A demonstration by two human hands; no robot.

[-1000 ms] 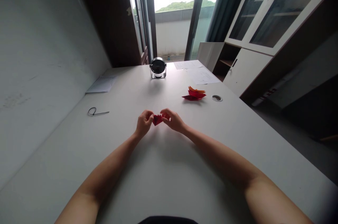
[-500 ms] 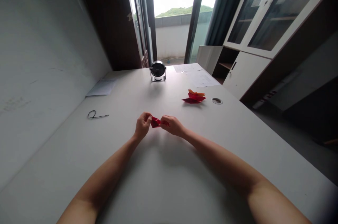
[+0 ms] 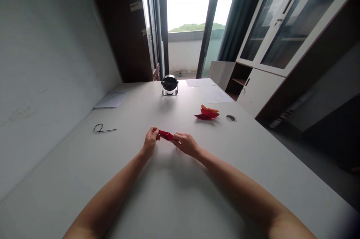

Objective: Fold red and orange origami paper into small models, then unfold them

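Observation:
A small folded piece of red paper (image 3: 165, 135), long and boat-like in outline, is stretched between my hands just above the white table (image 3: 165, 194). My left hand (image 3: 151, 139) pinches its left end between thumb and fingers. At the other end, my right hand (image 3: 185, 143) has its fingers closed on the paper and covers part of it. Beyond my right hand lies a little stack of folded paper boats (image 3: 207, 113), red below and orange on top.
A round black device on a metal stand (image 3: 170, 85) stands at the far edge. Paper sheets (image 3: 216, 94) lie at the back right, another sheet (image 3: 111, 99) by the wall. A black cable tie (image 3: 104, 130) is at left; a round grommet hole (image 3: 231, 118) is at right.
The red paper now looks longer and narrower, and more of it shows between my hands. My right hand has shifted slightly right. The whole view has tilted up a little.

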